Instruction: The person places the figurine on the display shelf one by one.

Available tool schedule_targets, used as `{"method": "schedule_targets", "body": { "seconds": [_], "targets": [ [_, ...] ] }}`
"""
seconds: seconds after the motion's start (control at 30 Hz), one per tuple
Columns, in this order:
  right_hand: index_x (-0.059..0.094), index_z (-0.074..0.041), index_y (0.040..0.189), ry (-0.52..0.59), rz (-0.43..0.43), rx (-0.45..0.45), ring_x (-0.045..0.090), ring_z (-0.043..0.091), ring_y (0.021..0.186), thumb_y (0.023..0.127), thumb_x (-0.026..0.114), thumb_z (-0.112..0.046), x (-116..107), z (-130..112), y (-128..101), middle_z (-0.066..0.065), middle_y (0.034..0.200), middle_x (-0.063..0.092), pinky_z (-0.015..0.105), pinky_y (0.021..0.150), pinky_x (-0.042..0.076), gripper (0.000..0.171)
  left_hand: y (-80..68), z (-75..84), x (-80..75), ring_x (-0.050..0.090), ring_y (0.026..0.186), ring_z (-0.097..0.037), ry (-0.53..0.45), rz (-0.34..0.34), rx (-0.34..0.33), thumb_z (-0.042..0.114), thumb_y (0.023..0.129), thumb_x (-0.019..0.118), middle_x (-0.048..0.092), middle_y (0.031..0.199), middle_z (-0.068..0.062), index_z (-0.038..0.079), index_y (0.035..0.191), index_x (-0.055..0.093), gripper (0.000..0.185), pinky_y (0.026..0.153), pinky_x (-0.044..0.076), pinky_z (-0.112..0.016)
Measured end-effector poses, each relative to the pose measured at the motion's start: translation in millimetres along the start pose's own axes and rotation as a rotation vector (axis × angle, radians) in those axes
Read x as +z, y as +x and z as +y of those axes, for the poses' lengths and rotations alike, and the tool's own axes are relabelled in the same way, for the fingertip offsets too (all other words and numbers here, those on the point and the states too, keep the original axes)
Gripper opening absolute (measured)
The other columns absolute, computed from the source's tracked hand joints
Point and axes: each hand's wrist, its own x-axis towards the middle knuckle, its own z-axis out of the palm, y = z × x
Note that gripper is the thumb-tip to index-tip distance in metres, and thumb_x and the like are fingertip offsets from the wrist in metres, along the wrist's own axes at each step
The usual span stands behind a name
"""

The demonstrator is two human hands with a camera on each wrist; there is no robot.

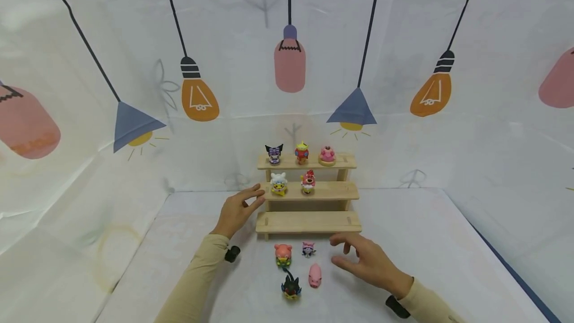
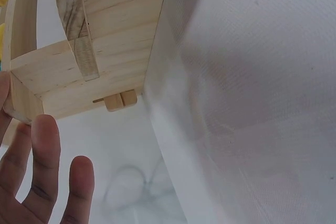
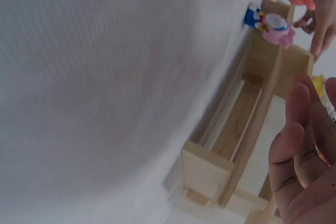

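A white cloth printed with hanging lamps and bulbs is draped as the backdrop, and the surface (image 1: 430, 243) underneath is covered in the same white sheet. A little three-step wooden shelf (image 1: 309, 222) is set at the back of it.

On the top step three figures are lined up: a purple-eared one (image 1: 274, 154), a red and yellow one (image 1: 302, 152) and a pink round one (image 1: 327, 155). Two are parked on the middle step, a white and yellow figure (image 1: 278, 184) and a red-pink figure (image 1: 308, 182). The bottom step is bare wood.

In front of the shelf four more are scattered on the surface: a pink figure with a green base (image 1: 283, 254), a small purple-white one (image 1: 308, 248), a pink pig (image 1: 315, 275) lying flat, and a black spiky one (image 1: 291, 286) closest to the camera.

The left hand (image 1: 237, 208) is held relaxed with fingers apart, its fingertips resting at the left end of the middle step, nothing gripped. The right hand (image 1: 365, 258) is spread just above the surface, right of the pig and the purple-white figure, fingers loose, nothing held.
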Motion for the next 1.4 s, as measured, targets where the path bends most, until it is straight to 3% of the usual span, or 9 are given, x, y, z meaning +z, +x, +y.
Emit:
{"method": "schedule_targets", "body": {
  "seconds": [0.23,0.5,1.07,1.4],
  "targets": [
    [0.065,-0.022,0.122,0.007,-0.076,-0.091,0.059,0.003,0.083,0.09,0.08,-0.035,13.4,-5.1,-1.2,-0.008,0.111,0.07,0.03,0.069,0.052,0.038,-0.2,1.4,-0.5,0.062,0.067,-0.009,0.015,-0.003,-0.01,0.037,0.097,0.071,0.063,0.138,0.006,0.022,0.122,0.076,0.03,0.061,0.051,-0.026],
    [0.066,-0.023,0.123,0.0,-0.181,-0.077,0.057,0.004,0.084,0.09,0.078,-0.043,21.0,-12.0,-2.3,-0.011,0.112,0.07,0.024,0.07,0.05,0.039,-0.7,2.7,-2.0,0.062,0.065,-0.012,0.014,-0.012,-0.019,0.038,0.097,0.07,0.063,0.138,0.006,0.022,0.123,0.076,0.031,0.06,0.051,-0.026],
    [0.068,-0.029,0.112,-0.095,-0.237,-0.135,0.055,0.0,0.077,0.084,0.083,-0.045,35.5,-19.2,6.5,-0.015,0.091,0.062,0.016,0.062,0.041,0.035,-0.4,-0.4,0.1,0.062,0.067,-0.007,0.01,0.018,0.021,0.038,0.096,0.071,0.065,0.136,0.004,0.023,0.121,0.077,0.03,0.06,0.051,-0.025],
    [0.065,-0.031,0.109,-0.133,-0.267,-0.095,0.051,-0.002,0.075,0.086,0.08,-0.049,41.5,-19.6,9.7,-0.018,0.088,0.059,0.018,0.062,0.041,0.033,-0.5,0.4,-0.6,0.063,0.068,-0.011,0.015,0.013,0.024,0.037,0.097,0.071,0.065,0.136,0.003,0.021,0.121,0.077,0.03,0.061,0.051,-0.026]
  ]
}}
